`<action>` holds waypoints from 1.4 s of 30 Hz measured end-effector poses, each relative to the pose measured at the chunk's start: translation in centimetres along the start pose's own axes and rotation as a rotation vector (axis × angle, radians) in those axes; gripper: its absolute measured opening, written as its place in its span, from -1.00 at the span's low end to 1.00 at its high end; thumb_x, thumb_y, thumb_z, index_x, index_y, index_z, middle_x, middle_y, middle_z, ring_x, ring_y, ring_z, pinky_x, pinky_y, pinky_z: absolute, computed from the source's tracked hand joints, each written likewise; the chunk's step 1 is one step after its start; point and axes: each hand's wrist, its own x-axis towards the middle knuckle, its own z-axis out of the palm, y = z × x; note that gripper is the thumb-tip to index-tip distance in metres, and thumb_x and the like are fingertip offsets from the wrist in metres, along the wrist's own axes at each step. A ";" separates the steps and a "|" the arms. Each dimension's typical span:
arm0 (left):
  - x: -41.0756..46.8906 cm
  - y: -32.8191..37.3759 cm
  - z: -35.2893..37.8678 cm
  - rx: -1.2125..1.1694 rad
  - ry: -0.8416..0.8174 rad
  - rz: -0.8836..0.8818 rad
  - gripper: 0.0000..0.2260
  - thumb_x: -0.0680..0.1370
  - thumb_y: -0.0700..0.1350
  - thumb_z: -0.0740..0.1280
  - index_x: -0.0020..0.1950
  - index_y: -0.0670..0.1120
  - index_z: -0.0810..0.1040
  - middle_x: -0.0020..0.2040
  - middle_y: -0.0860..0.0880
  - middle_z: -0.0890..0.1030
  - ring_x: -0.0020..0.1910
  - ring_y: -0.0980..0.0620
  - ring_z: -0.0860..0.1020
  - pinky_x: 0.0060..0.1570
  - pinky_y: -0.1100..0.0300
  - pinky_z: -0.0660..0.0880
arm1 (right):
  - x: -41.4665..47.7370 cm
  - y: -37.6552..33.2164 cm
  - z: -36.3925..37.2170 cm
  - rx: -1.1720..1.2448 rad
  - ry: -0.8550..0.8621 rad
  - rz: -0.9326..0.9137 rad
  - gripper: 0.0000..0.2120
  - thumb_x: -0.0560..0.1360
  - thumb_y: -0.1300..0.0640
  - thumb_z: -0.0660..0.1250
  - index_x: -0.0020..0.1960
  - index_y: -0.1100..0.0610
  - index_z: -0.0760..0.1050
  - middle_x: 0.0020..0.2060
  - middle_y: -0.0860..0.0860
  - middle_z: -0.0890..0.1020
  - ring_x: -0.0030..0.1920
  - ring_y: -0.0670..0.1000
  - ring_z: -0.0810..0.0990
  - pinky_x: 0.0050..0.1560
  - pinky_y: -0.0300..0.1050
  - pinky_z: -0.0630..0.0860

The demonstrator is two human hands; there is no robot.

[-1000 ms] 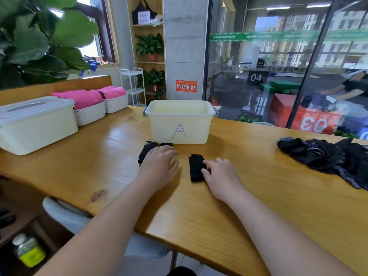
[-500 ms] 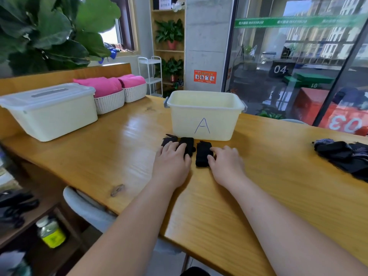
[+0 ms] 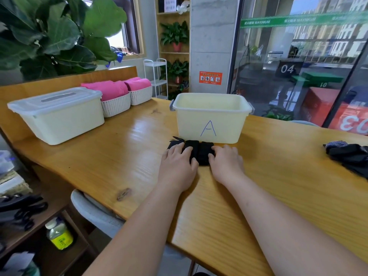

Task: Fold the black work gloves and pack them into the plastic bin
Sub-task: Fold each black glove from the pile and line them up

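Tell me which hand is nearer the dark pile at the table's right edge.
Right. The right hand lies nearer the dark pile, though well apart from it; the left hand lies beyond the right, farther off.

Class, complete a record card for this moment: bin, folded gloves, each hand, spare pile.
Bin marked A: open-topped, contents not visible
Folded gloves: black bundles side by side on the table, just in front of the bin
Left hand: flat on the left bundle
Right hand: fingertips touching the right bundle
Glove pile: unfolded, far right of the table
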 end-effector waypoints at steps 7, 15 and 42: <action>-0.2 0.1 0.0 0.015 0.052 0.044 -0.55 0.68 0.11 0.16 0.52 0.02 0.50 0.59 -0.04 0.42 0.63 -0.05 0.26 0.62 -0.06 0.17 | -0.9 0.6 -0.4 0.067 -0.032 -0.022 -0.53 0.75 -0.13 0.10 0.62 -0.05 0.35 0.43 0.07 0.49 0.43 0.17 0.37 0.37 0.13 0.41; -1.3 1.3 -0.3 0.046 0.128 0.247 -0.52 0.65 0.22 0.19 0.39 -0.03 0.63 0.43 -0.03 0.61 0.50 -0.09 0.48 0.54 -0.10 0.36 | -4.0 4.8 -3.1 0.075 -0.082 -0.057 -0.47 0.73 -0.18 0.15 0.66 -0.09 0.23 0.50 0.06 0.39 0.52 0.16 0.28 0.43 0.17 0.41; -5.9 30.9 7.8 -0.050 -0.192 0.728 -0.47 0.73 0.27 0.02 0.58 0.03 0.43 0.55 0.03 0.46 0.60 -0.02 0.29 0.63 -0.03 0.14 | -16.1 31.8 -12.8 -0.092 0.085 0.358 -0.46 0.70 -0.23 0.17 0.63 -0.12 0.29 0.46 -0.03 0.44 0.49 0.11 0.32 0.42 0.14 0.44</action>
